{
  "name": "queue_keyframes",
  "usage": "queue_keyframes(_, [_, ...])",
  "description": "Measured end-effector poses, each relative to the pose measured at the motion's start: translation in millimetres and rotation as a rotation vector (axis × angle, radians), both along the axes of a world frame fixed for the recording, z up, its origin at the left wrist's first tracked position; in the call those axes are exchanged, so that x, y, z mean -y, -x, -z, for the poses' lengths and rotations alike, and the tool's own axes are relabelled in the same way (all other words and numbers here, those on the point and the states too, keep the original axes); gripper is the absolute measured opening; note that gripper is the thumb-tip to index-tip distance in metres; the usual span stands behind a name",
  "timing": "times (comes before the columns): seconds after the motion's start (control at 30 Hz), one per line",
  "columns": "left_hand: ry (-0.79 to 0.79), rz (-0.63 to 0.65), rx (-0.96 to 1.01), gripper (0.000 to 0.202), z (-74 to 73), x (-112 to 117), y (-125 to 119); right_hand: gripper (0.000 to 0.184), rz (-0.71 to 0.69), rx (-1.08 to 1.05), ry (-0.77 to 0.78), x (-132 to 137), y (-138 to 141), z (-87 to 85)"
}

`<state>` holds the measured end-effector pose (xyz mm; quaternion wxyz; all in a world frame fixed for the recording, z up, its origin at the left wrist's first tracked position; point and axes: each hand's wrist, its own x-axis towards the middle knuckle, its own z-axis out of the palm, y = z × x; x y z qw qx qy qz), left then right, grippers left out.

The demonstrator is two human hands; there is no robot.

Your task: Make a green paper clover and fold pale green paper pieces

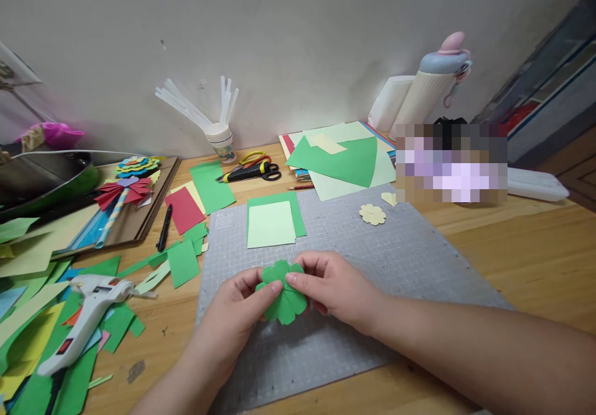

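A green paper flower [283, 306] with rounded petals is held above the grey cutting mat [344, 347]. My left hand [244, 303] pinches its left side, thumb on top and fingers underneath. From the right, my right hand [328, 285] grips the other side, its thumb near the flower's centre. Beyond the hands, a pale green paper square [270, 226] lies over a darker green sheet [300, 216]. A cream paper flower [372, 214] and a small cream heart-shaped piece [390, 199] rest at the mat's far right.
A white glue gun [86, 322] lies on green paper scraps at left. Behind the mat are a black pen [164, 227], a utility knife [246, 172], a paper cup [220, 142] of white straws and stacked coloured paper [344, 160]. A tall bottle [426, 95] stands back right.
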<state>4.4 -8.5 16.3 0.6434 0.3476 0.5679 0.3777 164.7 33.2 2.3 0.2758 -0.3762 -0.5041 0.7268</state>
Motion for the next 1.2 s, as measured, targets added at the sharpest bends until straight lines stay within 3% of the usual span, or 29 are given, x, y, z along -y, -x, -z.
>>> queue_keyframes(0.6, [-0.11,-0.127,-0.029,0.026,2.0,0,-5,0.029,0.05,0.01,0.017,1,0,6.4])
queue_keyframes(0.93, [-0.083,-0.081,-0.02,0.025,-1.3,-1,-1,0.028,0.05,0.003,0.03,1,0,5.1])
queue_keyframes(1.2, [-0.046,-0.074,-0.075,0.029,4.6,-1,3,0.025,0.036,0.024,0.037,2,0,3.2])
